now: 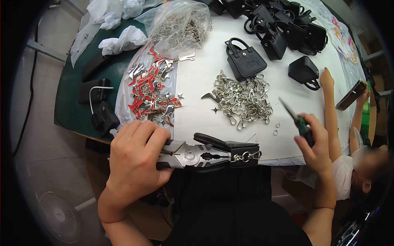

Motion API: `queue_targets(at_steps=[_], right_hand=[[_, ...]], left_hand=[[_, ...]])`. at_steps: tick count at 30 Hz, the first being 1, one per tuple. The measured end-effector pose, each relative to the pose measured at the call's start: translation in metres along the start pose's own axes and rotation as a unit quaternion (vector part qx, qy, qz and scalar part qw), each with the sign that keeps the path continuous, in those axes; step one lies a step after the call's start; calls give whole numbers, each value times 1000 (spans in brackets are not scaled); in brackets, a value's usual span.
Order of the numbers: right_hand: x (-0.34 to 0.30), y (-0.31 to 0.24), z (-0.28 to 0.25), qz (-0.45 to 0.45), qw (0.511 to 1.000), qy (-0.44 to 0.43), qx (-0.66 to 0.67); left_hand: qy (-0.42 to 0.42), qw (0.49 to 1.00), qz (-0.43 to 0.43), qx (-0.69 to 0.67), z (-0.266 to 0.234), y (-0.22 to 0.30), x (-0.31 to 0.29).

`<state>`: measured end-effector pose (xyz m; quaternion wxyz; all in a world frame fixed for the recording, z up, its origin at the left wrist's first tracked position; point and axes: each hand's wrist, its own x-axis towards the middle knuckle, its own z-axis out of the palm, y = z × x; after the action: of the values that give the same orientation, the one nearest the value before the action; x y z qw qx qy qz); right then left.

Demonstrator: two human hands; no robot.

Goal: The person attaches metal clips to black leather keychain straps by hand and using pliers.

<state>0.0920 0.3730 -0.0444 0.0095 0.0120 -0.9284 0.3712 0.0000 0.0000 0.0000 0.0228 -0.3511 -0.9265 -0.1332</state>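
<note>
On the white counter (pixel 197 102), largest to smallest: a heap of small black bags (pixel 283 24) at the far edge, a clear sack of red-and-silver charms (pixel 150 88), a pile of silver clasps (pixel 242 100). Left hand (pixel 133 158) is clamped on combination pliers (pixel 193 155), apparently steadying a black strap piece with chain (pixel 245 153) at the near edge. Right hand (pixel 314 141), well apart, grips green-handled thin pliers (pixel 297 119). Another person's arm (pixel 330 110) crowds the right side.

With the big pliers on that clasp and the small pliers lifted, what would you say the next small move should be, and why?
Probably bring the right hand with its small green-handled pliers down to the clasp. The left hand has the large pliers on the clasp at the small black bag, while the small pliers are raised clear of it.
</note>
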Motion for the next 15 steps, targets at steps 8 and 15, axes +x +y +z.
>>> queue_targets(at_steps=[8,15], right_hand=[[9,-73,12,-234,956,17,-175],[9,-79,9,-257,941,-17,-222]], left_hand=[[-6,1000,-8,2,-7,-7,-1],[-32,999,-14,-26,-7,-10,-6]])
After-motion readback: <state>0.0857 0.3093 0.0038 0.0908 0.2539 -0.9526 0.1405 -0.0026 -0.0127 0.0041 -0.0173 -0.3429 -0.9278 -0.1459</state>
